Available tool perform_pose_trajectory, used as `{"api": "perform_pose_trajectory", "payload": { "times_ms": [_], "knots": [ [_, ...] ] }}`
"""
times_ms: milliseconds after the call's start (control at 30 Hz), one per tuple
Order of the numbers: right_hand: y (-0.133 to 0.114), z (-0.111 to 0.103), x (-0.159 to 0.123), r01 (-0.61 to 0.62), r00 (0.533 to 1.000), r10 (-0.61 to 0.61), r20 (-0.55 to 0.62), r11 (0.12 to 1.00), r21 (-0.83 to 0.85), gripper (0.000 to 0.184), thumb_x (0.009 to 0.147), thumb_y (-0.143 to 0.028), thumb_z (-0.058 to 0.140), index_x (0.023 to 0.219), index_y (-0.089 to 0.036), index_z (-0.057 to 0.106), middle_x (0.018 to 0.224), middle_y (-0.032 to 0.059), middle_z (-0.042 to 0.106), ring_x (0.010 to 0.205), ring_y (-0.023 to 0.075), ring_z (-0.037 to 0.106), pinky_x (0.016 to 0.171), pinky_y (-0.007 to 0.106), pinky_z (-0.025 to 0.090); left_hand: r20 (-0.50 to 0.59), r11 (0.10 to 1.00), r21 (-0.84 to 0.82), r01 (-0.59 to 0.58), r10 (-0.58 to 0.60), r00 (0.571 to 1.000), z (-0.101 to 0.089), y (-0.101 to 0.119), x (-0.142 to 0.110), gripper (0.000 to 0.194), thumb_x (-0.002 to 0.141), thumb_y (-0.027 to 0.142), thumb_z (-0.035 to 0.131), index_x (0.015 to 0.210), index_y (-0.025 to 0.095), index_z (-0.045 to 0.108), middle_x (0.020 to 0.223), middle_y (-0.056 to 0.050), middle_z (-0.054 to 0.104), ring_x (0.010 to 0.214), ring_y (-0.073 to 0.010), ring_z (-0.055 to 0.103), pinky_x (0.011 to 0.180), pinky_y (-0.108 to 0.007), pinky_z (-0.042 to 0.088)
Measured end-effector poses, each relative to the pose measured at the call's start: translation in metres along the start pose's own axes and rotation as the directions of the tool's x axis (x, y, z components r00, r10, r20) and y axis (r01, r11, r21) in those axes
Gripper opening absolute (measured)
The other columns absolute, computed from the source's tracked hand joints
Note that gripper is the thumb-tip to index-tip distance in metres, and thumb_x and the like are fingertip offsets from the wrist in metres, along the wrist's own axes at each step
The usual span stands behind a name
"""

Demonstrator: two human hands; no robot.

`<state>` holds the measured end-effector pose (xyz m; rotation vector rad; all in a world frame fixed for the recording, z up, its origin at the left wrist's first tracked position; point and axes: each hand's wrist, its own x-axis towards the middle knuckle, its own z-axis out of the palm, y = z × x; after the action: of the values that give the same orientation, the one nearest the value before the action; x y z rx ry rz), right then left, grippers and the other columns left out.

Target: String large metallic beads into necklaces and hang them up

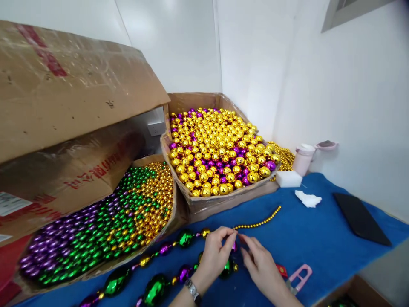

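Note:
My left hand [217, 249], with a metal watch [192, 290] on its wrist, pinches the near end of a short gold bead strand [260, 222] between thumb and forefinger. Close by on the right, my right hand [260, 262] has its fingers curled near the same end; what they hold, if anything, is too small to make out. A bead garland [117, 281] of large green, purple and gold beads lies in two rows on the blue cloth [322, 247]. Part of it passes behind my left hand. Beside my right hand lies a pink-handled cutting tool [300, 277], partly hidden.
A carton [204, 204] of gold and purple balls stands behind. Left of it, another carton [179, 209] holds small purple, green and gold beads, under a raised flap [73, 76]. Right are a pink cup [303, 160], white block [289, 179], crumpled tissue [307, 198] and black flat object [361, 218].

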<state>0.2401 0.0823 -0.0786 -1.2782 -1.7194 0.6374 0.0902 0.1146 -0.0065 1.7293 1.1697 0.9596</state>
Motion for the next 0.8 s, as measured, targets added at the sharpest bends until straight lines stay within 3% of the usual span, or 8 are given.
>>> {"api": "perform_pose_trajectory", "payload": {
  "times_ms": [167,367,500,633,800],
  "knots": [
    [-0.013,-0.026,0.01,-0.017,1.0,0.016,0.014,1.0,0.017,0.031,0.092,-0.026,0.041,0.12,-0.022,0.053,0.111,0.0086,0.062,0.095,0.0192,0.062,0.083,0.031,0.05,0.045,1.0,0.017,0.004,-0.004,0.999,0.006,-0.012,-0.003,0.021,0.084,0.031,0.054,0.078,0.02,0.071,0.073,-0.005,0.068,0.069,-0.0203,0.057,0.065,-0.026,0.038],
    [-0.034,-0.03,0.024,-0.004,1.0,0.006,-0.024,0.996,0.091,0.022,0.091,-0.031,0.046,0.082,-0.022,0.063,0.085,0.0031,0.064,0.084,0.0172,0.061,0.076,0.026,0.046,0.09,0.998,0.058,-0.022,0.017,0.996,0.011,-0.015,-0.005,0.019,0.082,0.03,0.058,0.07,0.021,0.07,0.07,-0.004,0.068,0.066,-0.02,0.056,0.064,-0.026,0.036],
    [-0.014,-0.056,0.034,-0.105,0.975,0.127,-0.18,0.986,0.128,0.024,0.09,-0.039,0.048,0.081,-0.021,0.058,0.076,0.0008,0.061,0.068,0.0147,0.058,0.063,0.024,0.045,0.098,0.996,0.089,-0.019,0.01,0.995,0.011,-0.022,-0.001,0.018,0.08,0.031,0.06,0.069,0.022,0.071,0.067,-0.004,0.068,0.065,-0.0212,0.057,0.065,-0.027,0.036],
    [0.016,-0.087,0.04,-0.21,0.91,0.255,-0.327,0.963,0.168,0.03,0.091,-0.046,0.041,0.085,-0.02,0.054,0.058,-0.0059,0.046,0.049,0.0105,0.046,0.046,0.021,0.038,0.102,0.996,0.086,-0.003,-0.006,0.995,0.01,-0.03,0.004,0.019,0.077,0.034,0.063,0.065,0.022,0.07,0.065,-0.004,0.068,0.062,-0.0213,0.058,0.061,-0.027,0.035],
    [0.055,-0.119,0.039,-0.314,0.873,0.324,-0.365,0.945,0.089,0.035,0.089,-0.052,0.04,0.079,-0.021,0.053,0.053,-0.0059,0.045,0.048,0.0119,0.046,0.045,0.022,0.037,0.109,0.998,0.053,0.021,-0.026,0.994,0.009,-0.031,0.006,0.024,0.078,0.037,0.062,0.063,0.019,0.069,0.059,-0.002,0.066,0.058,-0.0189,0.056,0.058,-0.026,0.036]
  ]
}}
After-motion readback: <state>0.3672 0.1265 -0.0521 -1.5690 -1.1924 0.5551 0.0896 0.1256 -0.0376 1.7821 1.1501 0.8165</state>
